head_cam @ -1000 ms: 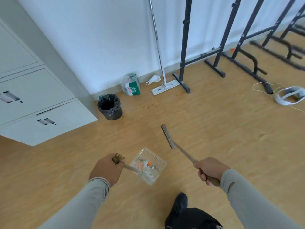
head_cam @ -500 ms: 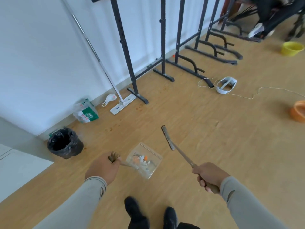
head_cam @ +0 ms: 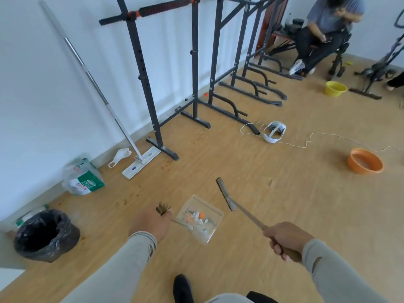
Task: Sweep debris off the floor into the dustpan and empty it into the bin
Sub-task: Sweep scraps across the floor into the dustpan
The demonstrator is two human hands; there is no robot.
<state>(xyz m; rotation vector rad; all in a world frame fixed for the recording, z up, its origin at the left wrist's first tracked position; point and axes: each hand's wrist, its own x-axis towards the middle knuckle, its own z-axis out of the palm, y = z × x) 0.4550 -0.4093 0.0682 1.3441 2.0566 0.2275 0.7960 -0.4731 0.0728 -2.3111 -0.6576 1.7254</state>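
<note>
The bin (head_cam: 44, 236), lined with a black bag and open at the top, stands at the far left of my view against the foot of the wall, well apart from both my hands and down-left of them. My left hand (head_cam: 150, 224) is the nearer one, and it is the one that matters: its fingers are curled round the wooden handle of the clear dustpan (head_cam: 200, 218), which I hold level above the floor with small white and orange bits of debris (head_cam: 196, 216) lying inside. The pan's long axis runs from my fist out to the right, so its mouth faces away from the bin; I judge the coming move to be a swing of that arm leftward, then a tip over the rim. Further right, my right hand (head_cam: 284, 241) grips the handle of the brush (head_cam: 226, 196), whose shaft slants up and left to a narrow head held clear of the floor, just beside the pan but not touching it. My hands are apart, each clamped on its own tool.

Against the view half a second ago, the bin has slid further left and lower in frame, the far end of the room with a seated person (head_cam: 323, 33) has come into sight, and the pan and brush sit much as they did.
</note>
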